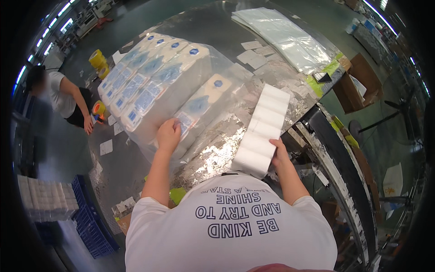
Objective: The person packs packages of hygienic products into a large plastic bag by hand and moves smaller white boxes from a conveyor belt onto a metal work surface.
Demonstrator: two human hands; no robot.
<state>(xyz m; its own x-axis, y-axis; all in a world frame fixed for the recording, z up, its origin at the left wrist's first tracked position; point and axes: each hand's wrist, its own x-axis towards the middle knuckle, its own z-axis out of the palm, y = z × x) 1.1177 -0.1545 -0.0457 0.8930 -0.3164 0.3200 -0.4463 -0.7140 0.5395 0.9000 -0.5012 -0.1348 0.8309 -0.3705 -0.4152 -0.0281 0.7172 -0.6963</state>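
My left hand point(169, 135) has its fingers curled at the near side of a large clear plastic bag point(222, 56), against a printed tissue pack point(200, 102) inside it. Beside that pack in the bag, several more packs with blue print point(149, 73) stand in rows. With my right hand point(280, 152) I grip the side of a long white tissue pack point(263, 127), thumb on top and the other fingers mostly hidden. This pack lies at a slant right of the bag, its near end close to my shirt.
A stack of flat clear bags point(285, 37) lies on the worktable point(210, 22). A phone point(321, 77) rests by its right corner, near an open cardboard box point(360, 83). A conveyor point(343, 163) curves along my right. Tape rolls point(97, 59) and a co-worker point(64, 90) are left.
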